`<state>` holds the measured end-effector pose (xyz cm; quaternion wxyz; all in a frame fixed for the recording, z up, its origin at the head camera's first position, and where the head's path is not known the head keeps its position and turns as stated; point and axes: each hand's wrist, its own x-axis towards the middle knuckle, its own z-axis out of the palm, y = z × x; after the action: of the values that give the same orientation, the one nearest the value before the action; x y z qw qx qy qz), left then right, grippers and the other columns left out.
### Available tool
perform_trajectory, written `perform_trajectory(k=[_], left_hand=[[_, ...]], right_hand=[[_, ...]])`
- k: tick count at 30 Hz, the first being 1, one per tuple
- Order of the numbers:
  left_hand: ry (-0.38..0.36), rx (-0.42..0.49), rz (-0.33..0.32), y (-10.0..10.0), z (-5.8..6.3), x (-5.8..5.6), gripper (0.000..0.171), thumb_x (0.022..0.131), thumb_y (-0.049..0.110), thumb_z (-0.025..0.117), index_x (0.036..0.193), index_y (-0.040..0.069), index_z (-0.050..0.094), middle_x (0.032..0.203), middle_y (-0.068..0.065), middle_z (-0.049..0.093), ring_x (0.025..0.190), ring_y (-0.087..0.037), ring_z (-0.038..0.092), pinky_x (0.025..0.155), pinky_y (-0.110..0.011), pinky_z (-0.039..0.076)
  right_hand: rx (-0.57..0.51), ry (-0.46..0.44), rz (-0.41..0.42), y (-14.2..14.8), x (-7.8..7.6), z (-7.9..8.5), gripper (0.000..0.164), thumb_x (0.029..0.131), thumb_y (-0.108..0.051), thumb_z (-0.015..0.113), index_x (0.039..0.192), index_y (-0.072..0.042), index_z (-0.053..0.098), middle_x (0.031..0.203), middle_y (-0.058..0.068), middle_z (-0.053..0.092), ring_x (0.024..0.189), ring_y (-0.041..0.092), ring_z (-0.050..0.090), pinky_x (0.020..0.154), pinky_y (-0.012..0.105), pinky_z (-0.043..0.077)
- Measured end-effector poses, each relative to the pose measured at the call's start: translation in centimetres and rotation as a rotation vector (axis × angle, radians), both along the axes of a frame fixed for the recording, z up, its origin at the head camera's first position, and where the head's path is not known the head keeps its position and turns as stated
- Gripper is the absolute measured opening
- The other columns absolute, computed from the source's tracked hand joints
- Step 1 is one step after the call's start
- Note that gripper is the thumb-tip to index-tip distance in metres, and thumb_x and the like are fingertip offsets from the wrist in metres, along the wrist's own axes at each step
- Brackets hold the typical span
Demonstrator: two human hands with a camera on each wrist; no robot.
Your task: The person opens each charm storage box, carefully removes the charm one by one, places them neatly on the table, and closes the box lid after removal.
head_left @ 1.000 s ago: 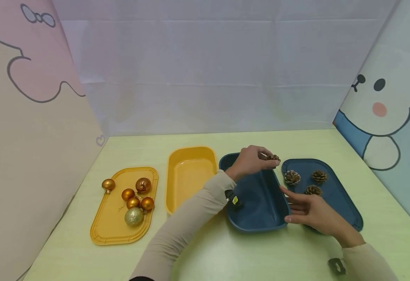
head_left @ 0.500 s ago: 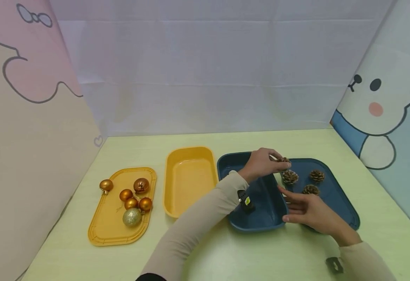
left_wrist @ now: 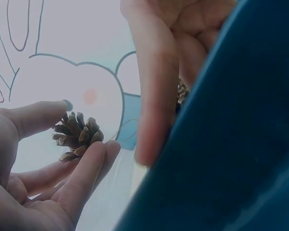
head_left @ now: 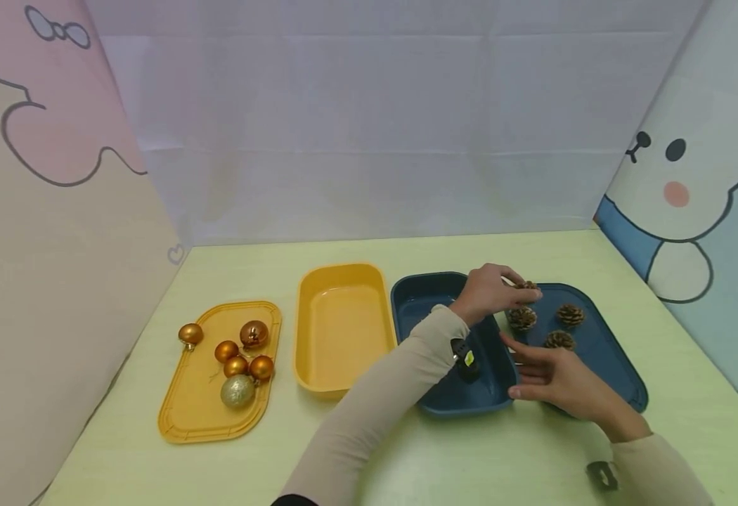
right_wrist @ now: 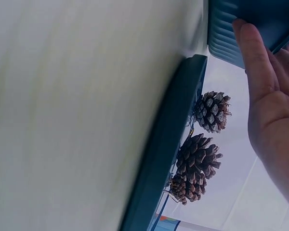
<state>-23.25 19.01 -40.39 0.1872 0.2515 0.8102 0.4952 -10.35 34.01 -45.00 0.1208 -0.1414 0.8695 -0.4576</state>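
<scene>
My left hand (head_left: 492, 288) reaches across the blue bin (head_left: 470, 407) and pinches a small brown pinecone (left_wrist: 77, 134) between thumb and fingertips. That cone is over the far left part of the blue tray (head_left: 603, 365), and a thin string trails from it in the left wrist view. Fairly straight fingers of my right hand (head_left: 559, 383) rest against the bin's right outer wall, the thumb near its front corner. On the tray lie a white-tipped pinecone (head_left: 522, 318) and two brown ones, one at the right (head_left: 571, 315) and a nearer pinecone (head_left: 559, 341) partly behind my right hand.
A yellow bin (head_left: 344, 337) stands left of the blue one. Farther left, a yellow tray (head_left: 198, 414) holds several orange and gold ball ornaments (head_left: 254, 334); one gold ornament (head_left: 190, 334) sits at its left edge. Decorated panels and a white sheet (head_left: 375, 176) border the table.
My left hand has moved right with the pinecone, from above the blue bin to over the blue tray. My right hand stays at the bin's wall.
</scene>
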Motion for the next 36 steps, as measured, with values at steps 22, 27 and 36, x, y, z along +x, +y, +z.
perform_trajectory(k=[22, 27, 36], left_hand=[[0.008, -0.226, 0.113, 3.9, 0.1, 1.9, 0.028, 0.088, 0.042, 0.076, 0.087, 0.014, 0.080, 0.075, -0.004, 0.078, 0.069, -0.011, 0.073, 0.055, -0.018, 0.049], [0.042, -0.307, 0.100, 4.3, 0.1, 2.1, 0.030, 0.089, 0.045, 0.075, 0.084, 0.016, 0.081, 0.074, 0.000, 0.078, 0.068, -0.009, 0.071, 0.051, -0.019, 0.048], [0.151, -0.419, 0.067, 4.9, -0.1, 2.2, 0.033, 0.090, 0.038, 0.073, 0.071, 0.012, 0.081, 0.070, 0.001, 0.077, 0.062, -0.010, 0.067, 0.043, -0.017, 0.040]], right_hand=[[-0.029, -0.021, 0.021, 0.2, 0.6, -0.2, 0.076, 0.092, -0.019, 0.073, 0.152, 0.008, 0.034, 0.144, 0.041, 0.045, 0.113, 0.024, 0.071, 0.086, 0.033, 0.063], [-0.021, -0.007, 0.029, 0.0, 0.5, -0.3, 0.075, 0.092, -0.017, 0.073, 0.150, 0.010, 0.035, 0.144, 0.041, 0.044, 0.113, 0.026, 0.071, 0.086, 0.033, 0.063], [-0.021, -0.005, 0.023, 0.1, 0.5, -0.4, 0.075, 0.091, -0.018, 0.074, 0.149, 0.012, 0.036, 0.147, 0.040, 0.042, 0.112, 0.004, 0.068, 0.088, 0.034, 0.063]])
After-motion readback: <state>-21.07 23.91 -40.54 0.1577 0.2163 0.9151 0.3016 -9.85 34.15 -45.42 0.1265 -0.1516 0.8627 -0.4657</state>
